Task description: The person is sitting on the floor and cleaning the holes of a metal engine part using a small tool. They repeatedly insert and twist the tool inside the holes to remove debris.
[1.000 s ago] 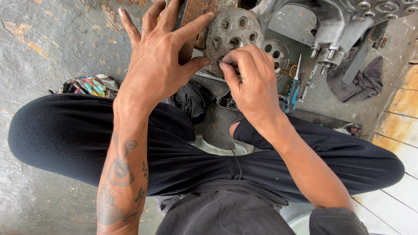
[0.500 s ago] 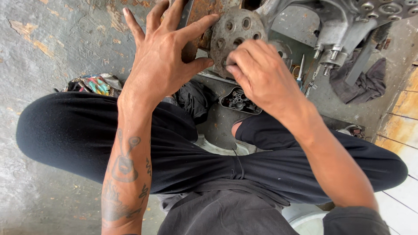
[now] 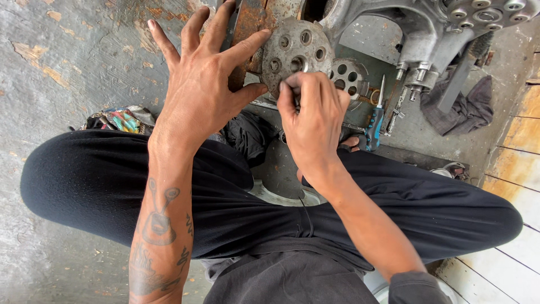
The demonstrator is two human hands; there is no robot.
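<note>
left hand [image 3: 199,93]: spread, thumb and forefinger steadying disc [image 3: 295,48]
right hand [image 3: 312,121]: fingertips pinched at disc centre
disc: likely heavy, rigid metal; hold by rim

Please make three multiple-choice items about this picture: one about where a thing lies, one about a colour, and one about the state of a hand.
1. Where does the screwdriver lie?
A. right of the right hand
B. on the left knee
C. in the left hand

2. What colour is the screwdriver's handle?
A. red and white
B. blue and black
C. all yellow

3. How is the left hand?
A. closed in a fist
B. resting on the trousers
C. fingers spread, thumb against the round metal disc

Answers: 1 A, it lies on the floor past the right hand. 2 B, the grip shows blue with black. 3 C, the fingers fan out by the disc's edge.
</note>
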